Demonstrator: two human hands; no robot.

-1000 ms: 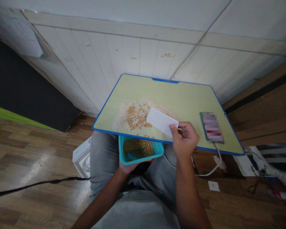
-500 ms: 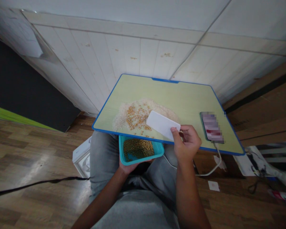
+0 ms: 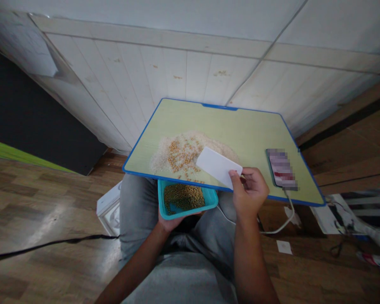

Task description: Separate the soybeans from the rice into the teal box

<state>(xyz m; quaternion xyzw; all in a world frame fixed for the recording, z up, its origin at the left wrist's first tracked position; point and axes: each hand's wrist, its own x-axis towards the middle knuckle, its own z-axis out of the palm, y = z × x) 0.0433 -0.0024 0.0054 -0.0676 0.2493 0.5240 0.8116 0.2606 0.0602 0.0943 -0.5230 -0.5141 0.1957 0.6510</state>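
My right hand (image 3: 251,190) pinches a white flat card (image 3: 217,164) by its right end, thumb on top. The card's left end lies over a spread of rice (image 3: 205,139) mixed with soybeans (image 3: 183,157) on the green board (image 3: 247,131). A few soybeans sit close to the board's front edge. Below that edge my left hand (image 3: 171,221) grips a turquoise plastic tub (image 3: 210,200) from underneath; most of its fingers are hidden. Many soybeans lie inside the tub, whose far side is under the board.
A phone (image 3: 281,169) with a cable (image 3: 288,215) rests on the board's right part. Behind the board rises a white panelled wall (image 3: 167,63). On the floor at left stands a white box (image 3: 109,207); brown cardboard (image 3: 361,147) is at right.
My right hand and the card have shifted slightly to the right. Several soybeans have come nearer the board's front edge above the tub. My left hand and the tub stay put.
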